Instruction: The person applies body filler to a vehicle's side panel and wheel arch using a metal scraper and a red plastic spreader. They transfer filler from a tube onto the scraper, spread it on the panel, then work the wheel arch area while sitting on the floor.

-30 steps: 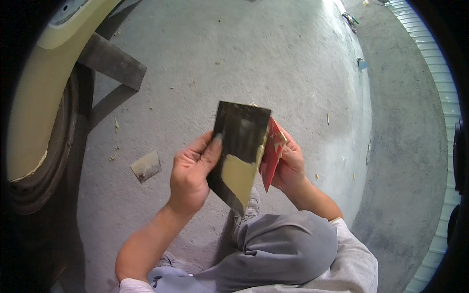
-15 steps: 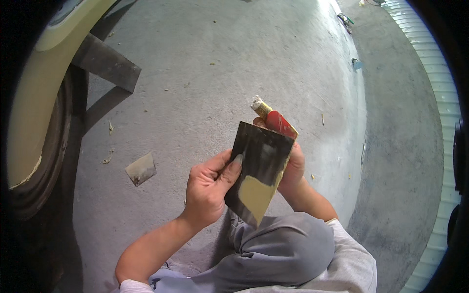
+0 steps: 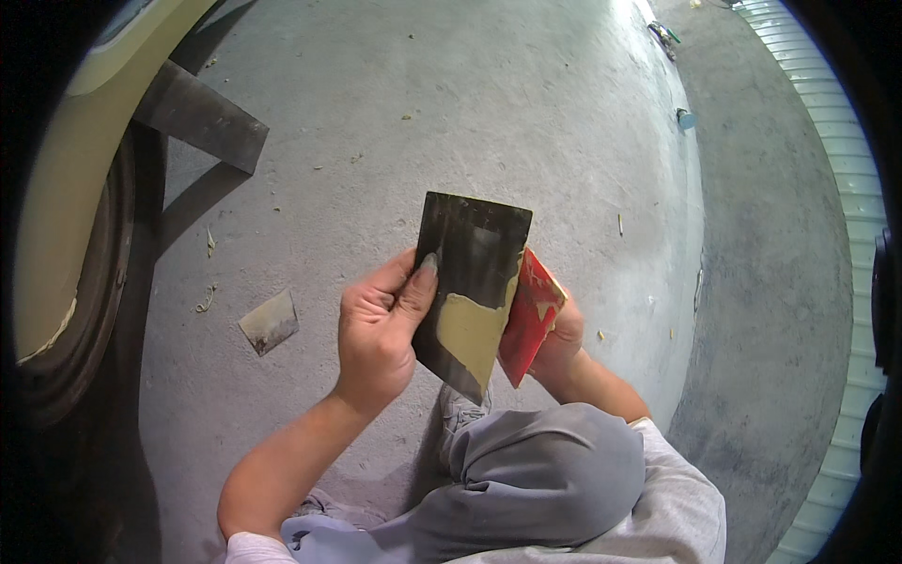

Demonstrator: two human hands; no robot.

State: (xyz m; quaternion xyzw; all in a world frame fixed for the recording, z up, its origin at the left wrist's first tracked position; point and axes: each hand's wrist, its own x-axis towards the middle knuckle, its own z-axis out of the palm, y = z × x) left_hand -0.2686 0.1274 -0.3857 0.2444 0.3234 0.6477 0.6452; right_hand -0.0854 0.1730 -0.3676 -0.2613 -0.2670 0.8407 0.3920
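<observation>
My left hand is closed on a dark rectangular plate, its thumb lying on the upper face. A patch of beige putty is spread over the lower part of that face and along the right edge. At the plate's right edge my right hand grips a red flat spreader smeared with beige putty. The spreader is tilted, its left side close against the plate edge; whether they touch I cannot tell. Most of the right hand's fingers are hidden behind the spreader and plate.
A beige curved panel rises at the left above a dark wheel. A dark beam sticks out beside it. A small grey sheet and putty scraps lie on the concrete floor. Corrugated metal runs along the right.
The plate has moved up and to the left. The red spreader has turned and come down beside the plate's right edge. A yellowish stick-like end above the plate is now out of sight.
</observation>
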